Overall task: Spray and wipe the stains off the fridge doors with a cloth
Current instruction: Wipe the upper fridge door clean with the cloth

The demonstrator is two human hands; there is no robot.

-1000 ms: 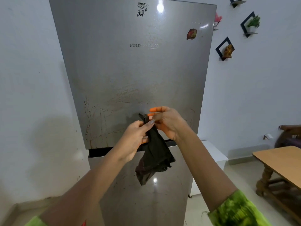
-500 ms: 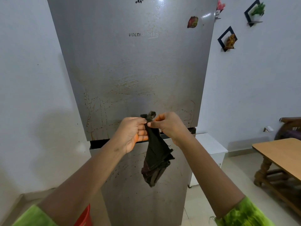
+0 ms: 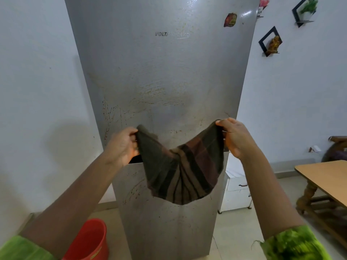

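— That dark brown striped woven cloth (image 3: 180,173), how will it handle?
— Soft and light, I'd judge. It sags limp between the hands. The left hand (image 3: 123,145) and right hand (image 3: 235,136) each pinch a top corner, which is a sound hold.
— And beyond them?
— The grey steel fridge doors (image 3: 159,72), smeared with brownish stains (image 3: 150,91).

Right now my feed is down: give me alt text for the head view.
The left hand and right hand each grip an upper corner of a dark striped cloth, holding it spread in front of a stained steel fridge. A red bucket stands at lower left.
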